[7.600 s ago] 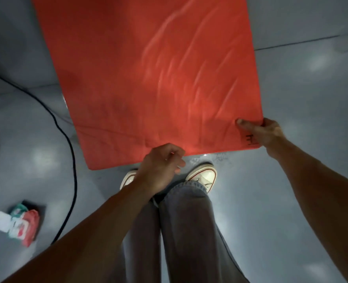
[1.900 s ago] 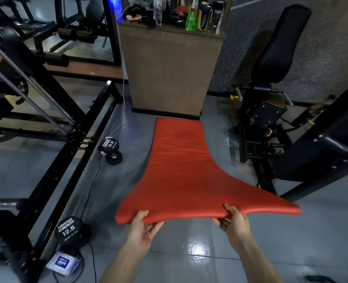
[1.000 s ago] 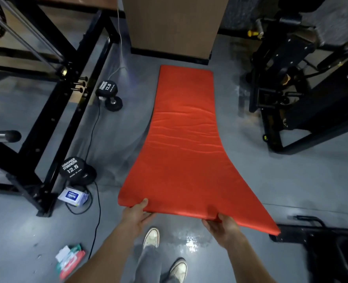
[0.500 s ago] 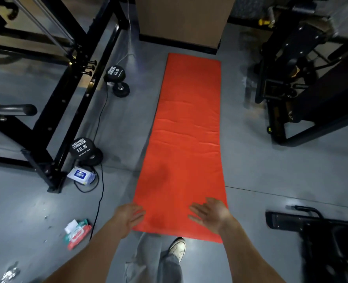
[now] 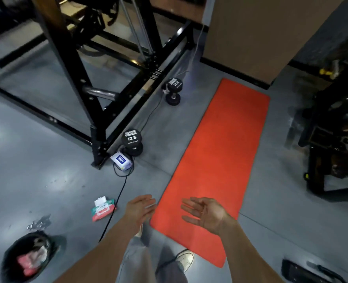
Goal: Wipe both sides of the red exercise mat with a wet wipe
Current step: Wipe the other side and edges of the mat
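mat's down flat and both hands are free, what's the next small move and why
Probably reach the left hand down to the wet wipe pack on the floor and pull a wipe. The red mat lies flat, both hands are open and hold nothing, right hand over the mat's near end, and the pack's lid stands open just left of the left hand.

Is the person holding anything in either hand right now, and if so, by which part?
Nothing is held. The left hand and right hand are both open and empty above the red mat, which lies flat on the floor.
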### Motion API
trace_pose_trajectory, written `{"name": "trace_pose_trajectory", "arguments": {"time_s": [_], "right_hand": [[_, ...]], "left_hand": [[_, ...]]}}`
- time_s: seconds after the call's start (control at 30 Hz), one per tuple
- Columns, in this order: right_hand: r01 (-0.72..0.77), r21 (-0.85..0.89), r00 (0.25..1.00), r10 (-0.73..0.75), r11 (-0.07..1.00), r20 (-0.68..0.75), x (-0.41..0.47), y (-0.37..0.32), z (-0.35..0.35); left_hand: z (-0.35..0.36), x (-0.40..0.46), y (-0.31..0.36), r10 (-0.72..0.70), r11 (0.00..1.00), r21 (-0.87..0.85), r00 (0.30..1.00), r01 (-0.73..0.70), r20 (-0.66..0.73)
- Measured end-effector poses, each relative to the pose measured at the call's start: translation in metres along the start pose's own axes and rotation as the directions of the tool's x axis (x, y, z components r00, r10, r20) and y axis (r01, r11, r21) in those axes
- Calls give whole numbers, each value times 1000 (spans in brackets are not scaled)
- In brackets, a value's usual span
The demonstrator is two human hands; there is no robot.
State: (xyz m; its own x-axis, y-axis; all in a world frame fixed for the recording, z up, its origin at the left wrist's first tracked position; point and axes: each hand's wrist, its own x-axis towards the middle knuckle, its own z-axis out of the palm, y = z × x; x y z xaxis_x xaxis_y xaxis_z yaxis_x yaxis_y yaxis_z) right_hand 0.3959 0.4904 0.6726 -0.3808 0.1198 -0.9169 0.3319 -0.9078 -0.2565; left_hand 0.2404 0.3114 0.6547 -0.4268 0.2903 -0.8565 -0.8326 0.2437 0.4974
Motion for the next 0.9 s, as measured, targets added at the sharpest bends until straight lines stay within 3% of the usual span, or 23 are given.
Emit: {"name": "trace_pose_trajectory", "arguments": {"time_s": [0.2, 0.4, 0.5, 0.9], "right_hand": [[-66, -160, 998, 67, 985, 1, 50, 9, 107], [-52, -212, 999, 51, 976, -11, 103, 17, 226], [-51, -229, 999, 47, 972, -24, 130, 23, 278], [-131, -399, 991, 104, 907, -89, 239, 34, 368]], "left_hand": [[-83, 26, 41, -8, 989, -145, 1000, 5, -18], [-146, 71, 91, -52, 988, -141, 998, 54, 18], [-183, 98, 118, -51, 986, -161, 998, 46, -30], [-271, 185, 157, 5, 957, -283, 981, -61, -194]]}}
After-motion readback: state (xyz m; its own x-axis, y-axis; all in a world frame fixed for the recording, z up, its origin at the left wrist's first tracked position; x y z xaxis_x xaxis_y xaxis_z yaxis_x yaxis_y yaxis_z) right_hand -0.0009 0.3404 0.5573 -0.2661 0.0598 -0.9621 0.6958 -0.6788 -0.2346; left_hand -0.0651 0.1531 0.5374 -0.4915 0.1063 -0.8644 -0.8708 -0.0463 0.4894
